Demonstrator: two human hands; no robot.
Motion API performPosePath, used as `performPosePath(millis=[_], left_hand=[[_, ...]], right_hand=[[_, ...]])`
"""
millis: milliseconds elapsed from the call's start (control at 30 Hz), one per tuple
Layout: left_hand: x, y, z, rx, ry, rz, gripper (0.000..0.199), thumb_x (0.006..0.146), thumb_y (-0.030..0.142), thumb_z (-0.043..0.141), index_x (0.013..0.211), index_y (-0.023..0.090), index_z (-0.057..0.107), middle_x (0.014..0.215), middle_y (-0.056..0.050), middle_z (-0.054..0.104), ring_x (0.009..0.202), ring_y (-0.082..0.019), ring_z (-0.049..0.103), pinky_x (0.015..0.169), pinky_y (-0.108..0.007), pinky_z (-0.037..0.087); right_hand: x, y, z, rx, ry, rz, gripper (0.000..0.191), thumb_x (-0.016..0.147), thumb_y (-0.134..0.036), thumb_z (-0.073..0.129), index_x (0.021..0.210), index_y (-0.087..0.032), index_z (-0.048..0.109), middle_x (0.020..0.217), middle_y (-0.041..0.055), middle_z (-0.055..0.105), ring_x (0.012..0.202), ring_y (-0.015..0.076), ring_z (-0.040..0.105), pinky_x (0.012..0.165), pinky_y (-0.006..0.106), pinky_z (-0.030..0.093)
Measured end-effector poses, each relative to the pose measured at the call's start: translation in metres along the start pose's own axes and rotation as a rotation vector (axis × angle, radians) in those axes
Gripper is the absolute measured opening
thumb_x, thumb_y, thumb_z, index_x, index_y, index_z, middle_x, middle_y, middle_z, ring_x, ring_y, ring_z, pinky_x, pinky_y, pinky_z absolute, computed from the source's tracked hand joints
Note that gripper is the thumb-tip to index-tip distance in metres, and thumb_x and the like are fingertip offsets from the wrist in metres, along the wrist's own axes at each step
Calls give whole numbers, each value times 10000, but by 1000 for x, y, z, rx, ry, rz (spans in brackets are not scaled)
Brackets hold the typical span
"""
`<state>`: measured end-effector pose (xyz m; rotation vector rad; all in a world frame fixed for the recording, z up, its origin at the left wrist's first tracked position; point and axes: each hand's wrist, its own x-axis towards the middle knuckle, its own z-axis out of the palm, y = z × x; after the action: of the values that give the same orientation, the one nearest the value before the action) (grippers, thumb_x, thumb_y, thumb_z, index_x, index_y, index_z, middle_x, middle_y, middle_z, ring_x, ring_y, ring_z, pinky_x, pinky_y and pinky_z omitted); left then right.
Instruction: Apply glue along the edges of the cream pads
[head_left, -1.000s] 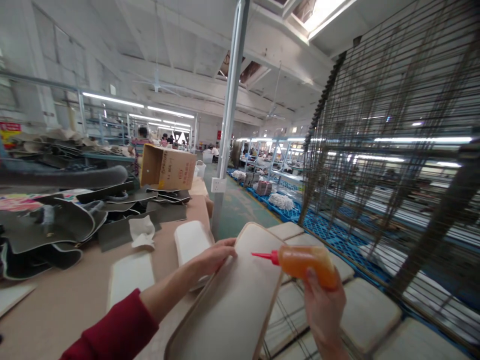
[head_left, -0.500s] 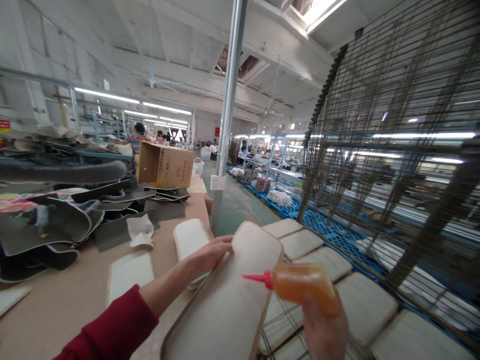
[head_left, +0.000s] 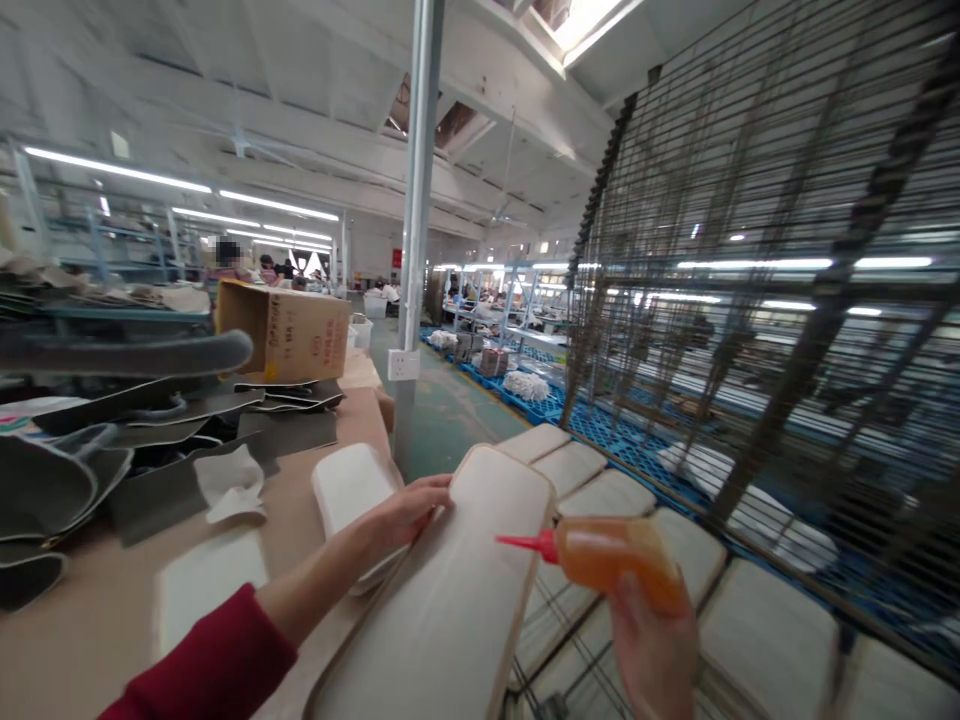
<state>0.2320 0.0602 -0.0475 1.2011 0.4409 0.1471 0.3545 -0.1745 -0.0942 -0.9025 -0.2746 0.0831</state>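
A long white panel with rounded corners and a tan edge (head_left: 450, 590) is held tilted in front of me. My left hand (head_left: 412, 508) grips its left edge near the far end, fingers on the top face and thumb out of sight. In my right hand (head_left: 652, 635) is a squeeze bottle of amber liquid (head_left: 615, 555), lying nearly level. Its red nozzle points left over the panel's right half; whether the tip touches the surface I cannot tell. Just left of the panel, a stack of white panels (head_left: 352, 490) rests on the table.
The brown table (head_left: 82, 640) holds dark grey sheet pieces (head_left: 165, 490), a crumpled white scrap (head_left: 231, 482) and a cardboard box (head_left: 292, 335). To the right, more panels (head_left: 765, 620) lie on a wire rack, whose raised wire shelves (head_left: 697, 240) lean upward. A metal post (head_left: 416, 220) stands ahead.
The view has turned slightly to the right, so the surroundings shift left. Both hands keep their holds on the panel and the bottle, with the nozzle still over the panel.
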Motion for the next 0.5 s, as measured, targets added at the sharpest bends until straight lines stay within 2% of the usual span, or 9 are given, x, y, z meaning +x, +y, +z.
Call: performPosePath(millis=[67,167,233,267,333,433,500], left_hand=[[5,1,6,-19,-38,-19,660,518,98,552,1171,201,567,842,-15,709,711,-198,663,694,-312,530],[16,0,13,-2,-25,-56,707,529,117,586,1228,206,518,844,-17,710,687,-215,670,667,-332,536],[25,-3,16,26,8,-72,724,548,149,615,1258,212,484,843,-14,710,691,-222,676,644,-321,537],[30,-4,19,36,-1,-76,739,553,159,626,1272,216,464,842,-12,710,711,-230,678,641,-322,538],[38,-6,28,44,-33,-97,750,559,181,653,1279,227,446,851,-7,710,759,-240,681,662,-326,542],[41,-8,54,49,-16,-141,752,539,185,689,1252,224,457,862,-3,710,812,-235,679,698,-304,542],[38,-10,75,60,11,-160,731,528,177,699,1222,222,476,873,-3,710,827,-226,676,713,-289,540]], right_hand=[[9,-6,0,1,24,-56,613,567,-335,833,1113,-242,572,909,-37,651,802,105,588,792,189,455],[-15,0,-13,-53,25,-50,630,527,-377,840,1074,-171,605,891,64,677,747,193,627,684,276,513],[-37,12,-23,-47,49,-48,621,519,-488,819,1033,-202,618,890,64,683,750,234,638,644,317,525],[-44,17,-28,-75,14,-61,660,509,-551,800,1039,-200,621,882,69,683,733,240,639,639,325,524],[-43,18,-35,-73,15,-109,684,512,-556,797,1084,-235,604,933,51,680,767,232,639,664,319,520],[-22,-6,-47,-47,30,-199,669,584,-440,795,1179,-274,538,1019,33,658,863,211,621,764,320,495],[-13,-26,-56,-70,46,-248,633,642,-404,764,1202,-246,516,1058,60,640,895,213,609,802,337,480]])
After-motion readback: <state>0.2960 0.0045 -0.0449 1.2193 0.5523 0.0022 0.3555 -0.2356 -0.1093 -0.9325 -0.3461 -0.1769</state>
